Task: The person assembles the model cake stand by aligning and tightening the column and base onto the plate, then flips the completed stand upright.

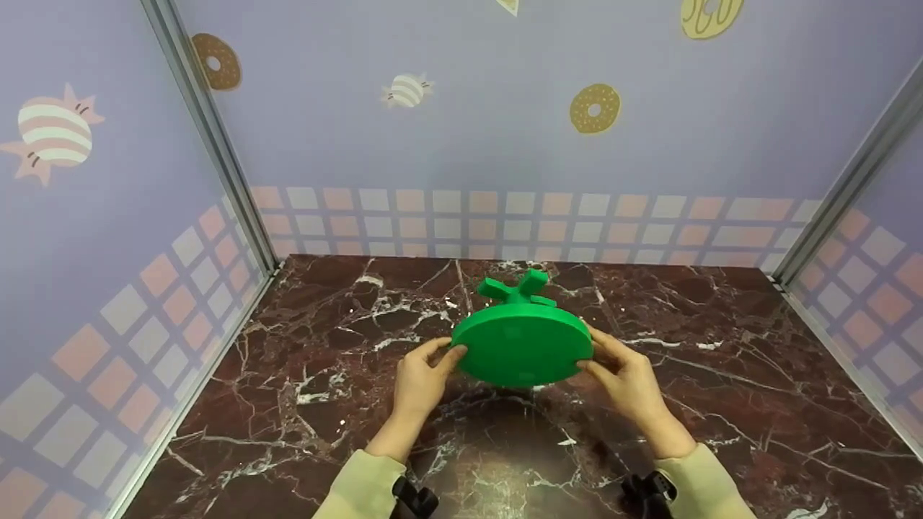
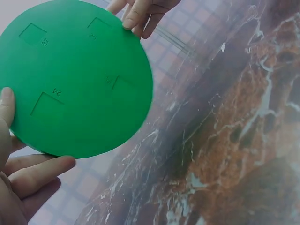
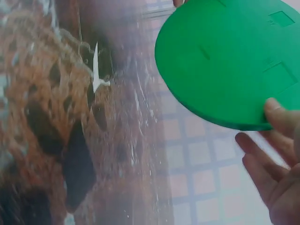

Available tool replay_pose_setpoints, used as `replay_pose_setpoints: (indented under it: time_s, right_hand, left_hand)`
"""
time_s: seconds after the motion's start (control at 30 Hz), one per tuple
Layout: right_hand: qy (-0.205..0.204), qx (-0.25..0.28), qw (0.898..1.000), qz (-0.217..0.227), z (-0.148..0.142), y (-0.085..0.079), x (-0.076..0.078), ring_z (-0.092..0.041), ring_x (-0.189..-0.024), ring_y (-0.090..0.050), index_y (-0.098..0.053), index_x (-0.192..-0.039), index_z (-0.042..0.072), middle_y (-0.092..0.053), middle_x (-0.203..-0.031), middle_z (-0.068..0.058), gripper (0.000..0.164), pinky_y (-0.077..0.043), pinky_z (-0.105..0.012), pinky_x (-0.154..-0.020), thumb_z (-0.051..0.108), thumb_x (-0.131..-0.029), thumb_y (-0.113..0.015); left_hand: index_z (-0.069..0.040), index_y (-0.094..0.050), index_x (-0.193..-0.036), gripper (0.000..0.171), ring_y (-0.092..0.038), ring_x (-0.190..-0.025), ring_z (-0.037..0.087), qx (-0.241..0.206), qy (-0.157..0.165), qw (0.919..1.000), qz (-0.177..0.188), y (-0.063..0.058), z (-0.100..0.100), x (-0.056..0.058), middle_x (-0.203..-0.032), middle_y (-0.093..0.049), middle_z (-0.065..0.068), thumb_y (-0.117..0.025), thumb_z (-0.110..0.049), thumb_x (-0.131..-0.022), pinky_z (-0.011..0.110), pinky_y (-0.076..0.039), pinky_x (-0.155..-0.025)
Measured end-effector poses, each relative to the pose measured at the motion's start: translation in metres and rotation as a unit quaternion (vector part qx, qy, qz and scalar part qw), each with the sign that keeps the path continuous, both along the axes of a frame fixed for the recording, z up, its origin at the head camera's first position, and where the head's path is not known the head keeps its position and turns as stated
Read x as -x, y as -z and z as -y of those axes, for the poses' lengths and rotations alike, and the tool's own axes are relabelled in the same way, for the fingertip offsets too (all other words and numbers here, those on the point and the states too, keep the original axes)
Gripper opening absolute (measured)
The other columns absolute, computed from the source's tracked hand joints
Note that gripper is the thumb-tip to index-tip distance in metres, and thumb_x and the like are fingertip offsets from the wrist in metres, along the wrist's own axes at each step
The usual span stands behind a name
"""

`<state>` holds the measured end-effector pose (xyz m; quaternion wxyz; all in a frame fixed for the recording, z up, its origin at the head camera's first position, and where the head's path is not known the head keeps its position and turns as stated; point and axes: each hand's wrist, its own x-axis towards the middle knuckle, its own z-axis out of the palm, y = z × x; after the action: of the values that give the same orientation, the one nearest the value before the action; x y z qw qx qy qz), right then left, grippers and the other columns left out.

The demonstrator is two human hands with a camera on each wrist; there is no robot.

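Observation:
A round green disc (image 1: pixel 523 349) is held tilted above the tabletop, its flat face toward the head camera. Behind its upper edge a green piece with several flat arms (image 1: pixel 515 290) shows; how the two join is hidden. My left hand (image 1: pixel 420 378) pinches the disc's left rim, thumb on the near face and fingers behind. On the opposite rim my right hand (image 1: pixel 629 375) pinches it the same way. In the left wrist view the disc's face (image 2: pixel 77 70) bears square recesses with small numbers beside them. The right wrist view shows similar recesses on the disc (image 3: pixel 234 61).
A dark red marbled tabletop (image 1: pixel 324 425) with white veins lies below. Purple panels with pink and white checks stand at the back (image 1: pixel 490 144), left (image 1: pixel 94 238) and right (image 1: pixel 887 223), with metal posts (image 1: pixel 223 144) at the corners.

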<state>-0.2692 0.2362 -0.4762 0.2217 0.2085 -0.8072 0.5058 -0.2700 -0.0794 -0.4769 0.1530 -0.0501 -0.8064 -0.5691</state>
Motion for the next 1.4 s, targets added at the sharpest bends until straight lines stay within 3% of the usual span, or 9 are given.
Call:
replay_pose_setpoints:
  time_s: [0.17,0.27,0.37,0.57,0.73,0.93,1.03,1.23,1.4]
  right_hand:
    - [-0.026,0.046,0.998,0.018,-0.003,-0.004,-0.001,-0.002,-0.091,-0.075,-0.053,-0.150,0.005,-0.076,-0.109,-0.023,0.070,-0.065,-0.027,-0.068,-0.010,-0.085,-0.075]
    - [-0.032,0.067,0.997,0.030,-0.004,-0.006,-0.001,-0.003,-0.088,-0.076,-0.050,-0.151,0.004,-0.074,-0.109,-0.027,0.071,-0.064,-0.027,-0.065,-0.010,-0.086,-0.074]
    - [-0.027,0.077,0.996,0.040,-0.006,-0.007,0.000,-0.005,-0.079,-0.076,-0.050,-0.151,0.002,-0.073,-0.109,-0.030,0.069,-0.063,-0.026,-0.059,-0.009,-0.086,-0.073]
    - [-0.002,0.109,0.991,0.082,-0.007,-0.010,0.000,-0.011,-0.067,-0.075,-0.051,-0.150,0.001,-0.073,-0.110,-0.033,0.066,-0.062,-0.029,-0.055,-0.010,-0.088,-0.072]
    - [0.010,0.137,0.980,0.145,-0.008,-0.013,0.000,-0.015,-0.069,-0.077,-0.050,-0.152,0.007,-0.075,-0.110,-0.028,0.067,-0.064,-0.036,-0.059,-0.009,-0.090,-0.071]
    - [-0.002,0.166,0.961,0.223,-0.011,-0.017,0.000,-0.016,-0.076,-0.079,-0.047,-0.155,0.009,-0.081,-0.101,-0.005,0.064,-0.066,-0.041,-0.068,-0.003,-0.096,-0.068]
    - [-0.007,0.163,0.957,0.241,-0.013,-0.017,0.001,-0.014,-0.072,-0.077,-0.049,-0.153,0.006,-0.081,-0.096,0.001,0.060,-0.066,-0.035,-0.066,0.002,-0.097,-0.069]
    - [-0.008,0.161,0.948,0.274,-0.015,-0.015,0.001,-0.011,-0.063,-0.072,-0.053,-0.149,0.002,-0.080,-0.094,0.004,0.054,-0.064,-0.032,-0.063,0.009,-0.098,-0.069]
    - [-0.007,0.177,0.941,0.289,-0.014,-0.015,0.003,-0.010,-0.064,-0.073,-0.052,-0.149,-0.001,-0.080,-0.091,0.004,0.054,-0.064,-0.029,-0.062,0.008,-0.099,-0.068]
  left_hand:
    - [-0.004,-0.070,-0.131,0.050,-0.079,-0.092,0.030,-0.003,0.031,0.9995,0.001,-0.001,-0.001,-0.003,-0.108,-0.078,0.020,-0.080,-0.030,-0.090,0.036,-0.066,-0.075]
    - [-0.005,-0.065,-0.138,0.057,-0.079,-0.090,0.027,0.042,0.023,0.9988,-0.011,-0.001,-0.001,-0.005,-0.102,-0.080,0.018,-0.083,-0.024,-0.087,0.036,-0.064,-0.072]
    - [-0.007,-0.063,-0.141,0.061,-0.079,-0.089,0.028,0.057,0.027,0.9978,-0.020,-0.001,-0.003,-0.005,-0.098,-0.080,0.017,-0.084,-0.019,-0.085,0.036,-0.064,-0.072]
    - [-0.001,-0.058,-0.145,0.066,-0.075,-0.104,0.037,-0.022,0.088,0.9952,-0.037,0.000,-0.005,-0.003,-0.114,-0.074,0.024,-0.083,-0.010,-0.085,0.036,-0.064,-0.087]
    - [0.006,-0.049,-0.150,0.070,-0.072,-0.108,0.044,-0.105,0.148,0.9832,-0.021,-0.001,-0.003,0.000,-0.122,-0.067,0.032,-0.079,0.000,-0.087,0.033,-0.063,-0.089]
    - [0.007,-0.043,-0.153,0.072,-0.077,-0.095,0.024,-0.199,0.198,0.9592,0.032,-0.006,0.000,0.003,-0.123,-0.066,0.032,-0.077,0.001,-0.090,0.039,-0.066,-0.079]
    - [0.006,-0.042,-0.154,0.073,-0.076,-0.095,0.015,-0.213,0.206,0.9533,0.061,-0.007,0.002,0.004,-0.127,-0.066,0.030,-0.077,-0.001,-0.090,0.043,-0.066,-0.079]
    - [0.006,-0.041,-0.154,0.073,-0.074,-0.102,0.017,-0.210,0.213,0.9488,0.100,-0.007,0.006,0.005,-0.139,-0.059,0.033,-0.075,-0.001,-0.091,0.053,-0.062,-0.087]
    - [0.006,-0.043,-0.153,0.069,-0.075,-0.100,0.015,-0.221,0.199,0.9480,0.112,-0.007,0.005,0.006,-0.145,-0.055,0.033,-0.073,0.001,-0.091,0.043,-0.064,-0.085]
